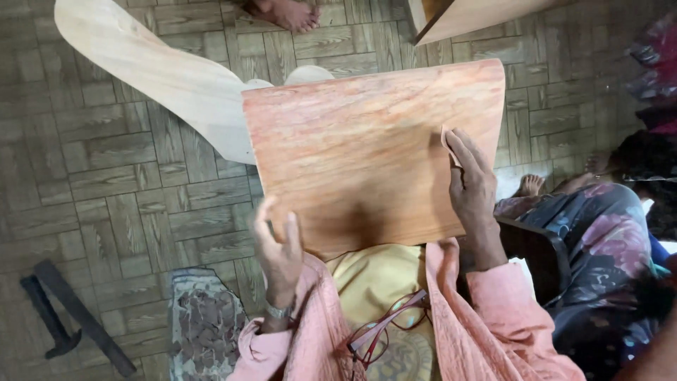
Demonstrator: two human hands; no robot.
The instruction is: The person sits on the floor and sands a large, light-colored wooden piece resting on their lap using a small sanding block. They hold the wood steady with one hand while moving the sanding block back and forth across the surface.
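Reddish wooden board (367,148) rests tilted on a seated person's lap, centre frame. Left hand (277,247) grips its near-left edge, fingers curled; right hand (471,185) lies flat, pressing a small scrap of sandpaper (446,138) against its right side. Red glasses (384,328) hang near.

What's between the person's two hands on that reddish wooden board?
Only bare board. The left hand grips its near edge; the right hand presses a small scrap, probably sandpaper, on its face. Head view.
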